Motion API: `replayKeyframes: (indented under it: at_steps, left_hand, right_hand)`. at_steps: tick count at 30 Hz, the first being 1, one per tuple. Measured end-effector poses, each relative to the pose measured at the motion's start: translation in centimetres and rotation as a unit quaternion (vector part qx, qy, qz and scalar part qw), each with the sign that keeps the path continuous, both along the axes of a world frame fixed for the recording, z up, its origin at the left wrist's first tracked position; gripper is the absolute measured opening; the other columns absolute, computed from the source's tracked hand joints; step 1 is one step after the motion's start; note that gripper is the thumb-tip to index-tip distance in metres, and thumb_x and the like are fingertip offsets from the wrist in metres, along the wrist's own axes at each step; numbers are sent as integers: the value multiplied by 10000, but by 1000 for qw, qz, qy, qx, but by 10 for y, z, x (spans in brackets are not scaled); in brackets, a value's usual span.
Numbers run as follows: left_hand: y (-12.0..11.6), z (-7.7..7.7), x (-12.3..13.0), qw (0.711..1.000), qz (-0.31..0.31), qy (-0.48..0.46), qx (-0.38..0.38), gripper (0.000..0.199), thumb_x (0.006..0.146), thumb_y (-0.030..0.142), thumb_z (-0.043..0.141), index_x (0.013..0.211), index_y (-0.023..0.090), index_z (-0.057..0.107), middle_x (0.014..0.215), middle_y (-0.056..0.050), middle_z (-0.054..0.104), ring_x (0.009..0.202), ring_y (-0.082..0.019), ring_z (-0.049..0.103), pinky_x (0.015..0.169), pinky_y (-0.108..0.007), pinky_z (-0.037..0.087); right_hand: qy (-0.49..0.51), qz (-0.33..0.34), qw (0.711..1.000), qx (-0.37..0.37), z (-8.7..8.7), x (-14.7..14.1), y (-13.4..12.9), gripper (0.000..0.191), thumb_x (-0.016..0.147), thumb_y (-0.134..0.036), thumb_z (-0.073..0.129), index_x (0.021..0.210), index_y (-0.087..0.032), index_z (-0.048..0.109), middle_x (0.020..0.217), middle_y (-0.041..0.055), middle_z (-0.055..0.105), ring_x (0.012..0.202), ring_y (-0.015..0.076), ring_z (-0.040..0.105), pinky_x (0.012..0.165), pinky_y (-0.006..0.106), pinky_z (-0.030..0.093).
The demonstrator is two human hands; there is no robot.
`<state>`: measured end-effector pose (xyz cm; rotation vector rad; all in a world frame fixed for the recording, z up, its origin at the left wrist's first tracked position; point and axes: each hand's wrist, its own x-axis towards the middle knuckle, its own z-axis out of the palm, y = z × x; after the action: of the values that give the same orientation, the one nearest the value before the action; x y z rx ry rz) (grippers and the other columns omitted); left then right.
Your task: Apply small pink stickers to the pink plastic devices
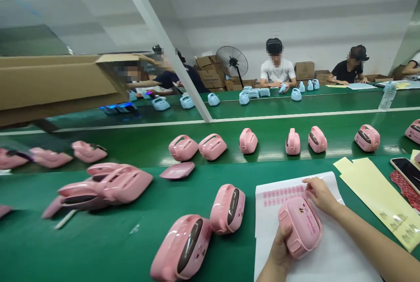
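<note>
My left hand (281, 247) is wrapped round the lower left side of a pink plastic case (303, 225) with a printed design. Above the case, my right hand (316, 192) touches a white sheet (331, 247) at its rows of small pink stickers (278, 193). Its thumb and forefinger are close together at the right end of the rows; whether a sticker is between them is too small to tell. Left of the sheet, two more pink cases (228, 209) with dark windows lie on the green table (114, 247).
Yellow sticker sheets (377, 194) and a phone (407, 170) lie at the right. Pink cases (213, 146) line the strip beyond. More pink parts (108, 186) pile up at the left, near a cardboard box (52, 83). People (278, 72) sit across, behind blue cases.
</note>
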<state>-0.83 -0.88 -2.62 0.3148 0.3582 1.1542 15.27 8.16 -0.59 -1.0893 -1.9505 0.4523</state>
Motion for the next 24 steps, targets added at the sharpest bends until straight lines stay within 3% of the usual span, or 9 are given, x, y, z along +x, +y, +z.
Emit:
replayKeyframes:
  at_steps: [3, 5, 6, 9, 12, 17, 24]
  left_hand:
    - [1, 1, 2, 1000, 12, -12, -2, 301, 692, 249, 695, 972, 138, 701, 1022, -153, 705, 1073, -359, 580, 975, -498, 355]
    - [5, 6, 4, 999, 34, -30, -8, 269, 755, 332, 633, 957, 168, 704, 1002, -127, 717, 1044, -322, 603, 973, -481, 364]
    - [7, 10, 5, 997, 54, -47, -12, 292, 780, 386, 594, 965, 187, 701, 1002, -113, 720, 1042, -302, 605, 971, -464, 371]
    - [13, 30, 9, 988, 110, -104, -18, 391, 778, 456, 547, 1048, 198, 662, 1086, -120, 690, 1102, -285, 567, 953, -412, 399]
    - [18, 53, 11, 982, 137, -127, -8, 395, 763, 453, 543, 1051, 208, 658, 1120, -116, 673, 1092, -286, 575, 920, -380, 429]
    - [17, 75, 18, 978, 161, -123, -41, 397, 741, 515, 535, 971, 231, 689, 993, -80, 716, 959, -248, 637, 808, -325, 494]
    - [14, 81, 29, 971, 176, -138, -87, 414, 716, 523, 544, 916, 192, 692, 923, -87, 713, 854, -224, 644, 759, -302, 504]
  right_hand:
    - [74, -15, 997, -35, 11, 4, -4, 176, 832, -223, 463, 971, -184, 564, 710, 29, 629, 627, 179, 599, 620, 336, 487]
    - [184, -42, 978, -88, 27, 7, -12, 200, 829, -323, 515, 974, -188, 546, 705, 17, 621, 618, 169, 598, 603, 322, 491]
    - [261, -53, 956, -125, 36, 7, -18, 242, 801, -366, 567, 968, -193, 544, 704, 10, 619, 630, 168, 599, 598, 313, 489]
    - [468, -61, 854, -218, 65, 0, -43, 358, 671, -400, 718, 917, -203, 550, 671, -14, 607, 659, 164, 601, 570, 273, 470]
    - [532, -45, 806, -257, 81, -18, -68, 385, 613, -373, 769, 879, -208, 544, 608, -43, 583, 600, 136, 573, 542, 246, 450]
    - [543, -31, 788, -287, 88, -44, -83, 404, 578, -382, 787, 848, -216, 536, 552, -68, 568, 562, 131, 562, 629, 290, 482]
    - [539, -40, 794, -279, 90, -51, -83, 403, 597, -378, 771, 842, -226, 489, 542, -64, 607, 631, 176, 638, 766, 355, 476]
